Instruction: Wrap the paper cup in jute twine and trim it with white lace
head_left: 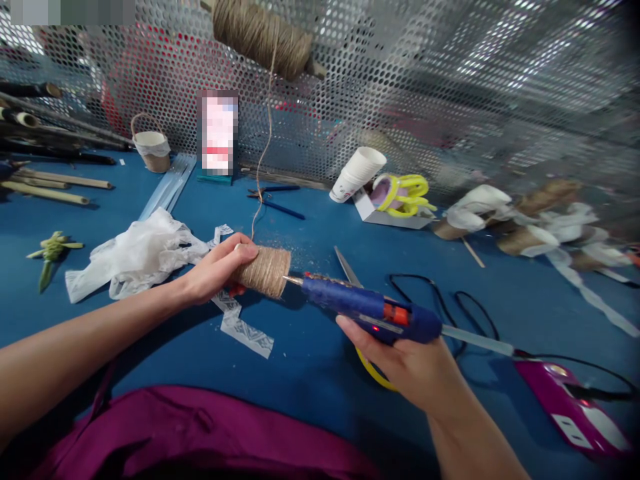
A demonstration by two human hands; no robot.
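Observation:
My left hand (225,267) is closed around a small cup wrapped in jute twine (267,270), lying on its side above the table. A strand of twine (269,127) runs from it up to a large twine spool (260,40) on the mesh wall. My right hand (400,360) grips a blue glue gun (360,303) with a red light lit. Its metal nozzle meets the cup's right rim, and a clear glue stick (477,340) sticks out of its back. Partly hidden below the gun are yellow-handled scissors (375,370).
White lace ribbon (145,250) is heaped left of the cup. Pliers (280,203), stacked paper cups (357,173) and a box of yellow stems (400,200) stand toward the mesh wall. A purple power strip (570,407) and black cord lie at right; wrapped cups (530,237) beyond.

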